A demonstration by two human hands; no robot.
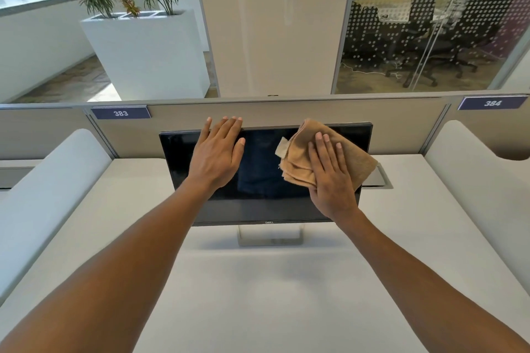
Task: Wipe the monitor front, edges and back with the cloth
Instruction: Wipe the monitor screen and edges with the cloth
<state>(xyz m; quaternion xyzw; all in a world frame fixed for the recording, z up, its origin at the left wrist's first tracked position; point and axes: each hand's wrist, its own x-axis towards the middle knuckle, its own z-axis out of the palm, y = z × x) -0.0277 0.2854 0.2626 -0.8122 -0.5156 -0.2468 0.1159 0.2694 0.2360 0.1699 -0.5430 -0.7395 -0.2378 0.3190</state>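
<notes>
Monitor (258, 175) upright on counter (258, 281), front wipe in hand: right grip (329, 178) presses tan cloth (298, 163) flat-fingered on screen's upper right, left grip (218, 155) flat, empty, at top edge; next likely needs leftward sweeps.

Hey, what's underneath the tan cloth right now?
The cloth lies against the upper right of the monitor screen, pressed flat by the right hand. The glass and top edge it covers are hidden, so their state cannot be seen.
</notes>
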